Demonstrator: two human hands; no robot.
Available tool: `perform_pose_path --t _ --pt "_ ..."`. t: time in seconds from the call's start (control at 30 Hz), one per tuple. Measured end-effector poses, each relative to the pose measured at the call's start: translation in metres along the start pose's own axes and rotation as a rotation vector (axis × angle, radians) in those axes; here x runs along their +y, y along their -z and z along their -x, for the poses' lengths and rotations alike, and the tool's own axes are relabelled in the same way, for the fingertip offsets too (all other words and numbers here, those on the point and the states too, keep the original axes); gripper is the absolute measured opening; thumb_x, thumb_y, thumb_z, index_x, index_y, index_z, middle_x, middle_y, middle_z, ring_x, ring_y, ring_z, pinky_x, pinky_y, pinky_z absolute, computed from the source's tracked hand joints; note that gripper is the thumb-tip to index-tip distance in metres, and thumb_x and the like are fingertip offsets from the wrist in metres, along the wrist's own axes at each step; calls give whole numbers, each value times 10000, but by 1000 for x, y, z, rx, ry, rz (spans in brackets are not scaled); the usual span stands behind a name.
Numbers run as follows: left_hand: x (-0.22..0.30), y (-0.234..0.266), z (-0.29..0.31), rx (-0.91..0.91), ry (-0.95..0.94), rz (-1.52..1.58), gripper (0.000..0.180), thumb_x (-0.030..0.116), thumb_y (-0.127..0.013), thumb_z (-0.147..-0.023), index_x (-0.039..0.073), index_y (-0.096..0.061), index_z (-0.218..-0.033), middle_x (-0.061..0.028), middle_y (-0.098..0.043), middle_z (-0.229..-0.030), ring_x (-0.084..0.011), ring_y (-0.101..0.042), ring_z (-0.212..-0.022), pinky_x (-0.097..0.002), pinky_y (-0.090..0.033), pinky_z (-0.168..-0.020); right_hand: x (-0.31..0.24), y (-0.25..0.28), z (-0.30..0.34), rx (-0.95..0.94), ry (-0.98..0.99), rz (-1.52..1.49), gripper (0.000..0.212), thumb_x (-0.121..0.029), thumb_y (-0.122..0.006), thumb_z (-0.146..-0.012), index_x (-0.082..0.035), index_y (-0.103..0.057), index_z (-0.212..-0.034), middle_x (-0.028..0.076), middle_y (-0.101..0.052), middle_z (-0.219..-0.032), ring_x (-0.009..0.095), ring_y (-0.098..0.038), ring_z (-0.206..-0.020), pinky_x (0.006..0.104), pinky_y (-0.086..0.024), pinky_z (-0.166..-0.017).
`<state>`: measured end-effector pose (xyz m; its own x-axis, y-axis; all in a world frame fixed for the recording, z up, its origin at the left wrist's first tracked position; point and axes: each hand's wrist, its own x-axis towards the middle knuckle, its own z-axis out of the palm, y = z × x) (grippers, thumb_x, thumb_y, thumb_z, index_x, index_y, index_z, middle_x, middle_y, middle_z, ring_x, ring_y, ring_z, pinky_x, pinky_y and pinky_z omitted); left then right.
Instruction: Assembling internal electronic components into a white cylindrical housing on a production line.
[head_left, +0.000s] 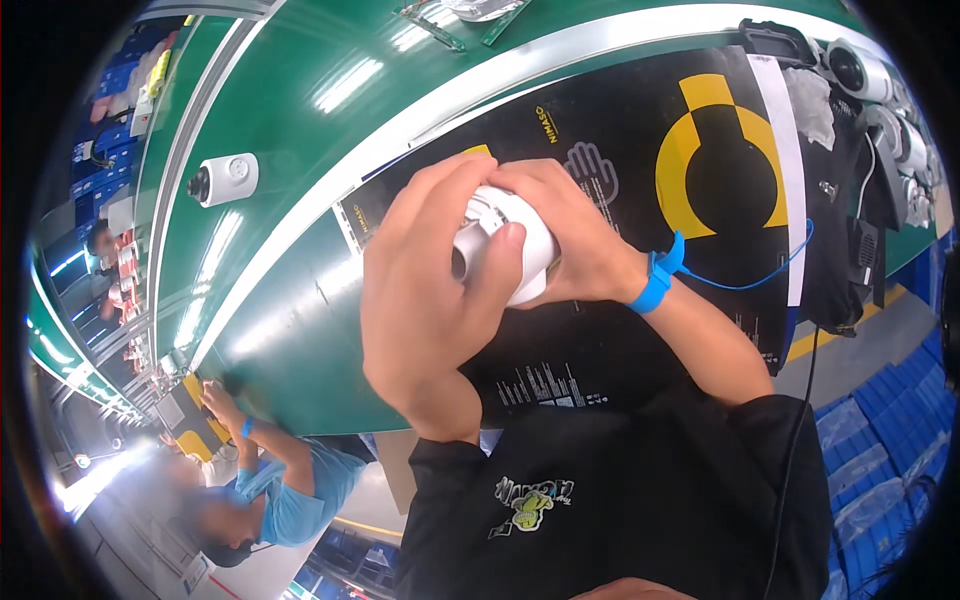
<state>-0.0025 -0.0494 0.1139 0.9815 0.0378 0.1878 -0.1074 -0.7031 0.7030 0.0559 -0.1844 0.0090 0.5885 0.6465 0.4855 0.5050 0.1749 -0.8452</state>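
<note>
Both hands close around a white security camera (535,282), held above a black printed mat. My left hand (425,285) wraps its near left side, the thumb pressed along the white shell. From the far right, my right hand (575,225) grips the same camera, its fingers meeting those of my left hand at the top. Much of the camera is covered by my fingers, and a dark round opening shows beside my left thumb. Around my right wrist sits a blue wrist strap (655,282) with a thin blue cord running right.
On the green belt (300,180) beyond a white rail lies another white camera (228,180). Several white cameras (860,72) crowd the right end beside a black tray (775,42). Blue bins (870,470) stand lower right. A co-worker in blue (310,485) works at the left.
</note>
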Motion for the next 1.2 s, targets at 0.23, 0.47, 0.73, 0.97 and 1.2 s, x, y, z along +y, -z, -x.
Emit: perform_pose_path --t 0.23,0.47,0.73,0.97,1.2 --pt "-28 17 -16 -327 -7 514 583 460 -508 -879 -87 -602 -1058 -198 -622 -1006 -275 -581 -999 -334 -431 -876 3 16 3 -324 -309 -603 882 -250 -882 -516 -8 -455 -1249 110 -551 -1119 215 -545 -1024 323 -431 -904" --pt "-22 0 -12 -217 -176 573 538 464 -514 -878 -53 -657 -917 -189 -627 -938 -252 -627 -834 -294 -471 -701 2 27 5 -475 -434 -735 872 -258 -897 -493 -24 -478 -1221 79 -571 -1119 179 -553 -1018 305 -434 -906" --pt "-21 3 -8 -245 -294 382 307 252 -553 -837 -2 -638 -988 -163 -570 -987 -247 -602 -818 -293 -463 -710 7 26 8 -476 -434 -774 852 -265 -898 -466 -30 -506 -1184 73 -574 -1087 185 -564 -989 304 -441 -895" --pt "-19 3 -9 -212 -12 61 360 187 -560 -775 70 -641 -1106 -173 -586 -1144 -274 -609 -990 -323 -470 -832 10 27 1 -332 -380 -546 888 -323 -890 -502 -17 -478 -1227 105 -562 -1119 228 -558 -1025 339 -446 -903" --pt "-30 -10 -11 -64 -176 102 411 230 -604 -729 60 -623 -1102 -150 -606 -1097 -323 -603 -937 -369 -498 -799 1 32 -7 -203 -110 -184 888 -330 -873 -516 -4 -458 -1230 150 -525 -1140 309 -533 -1056 370 -425 -918"
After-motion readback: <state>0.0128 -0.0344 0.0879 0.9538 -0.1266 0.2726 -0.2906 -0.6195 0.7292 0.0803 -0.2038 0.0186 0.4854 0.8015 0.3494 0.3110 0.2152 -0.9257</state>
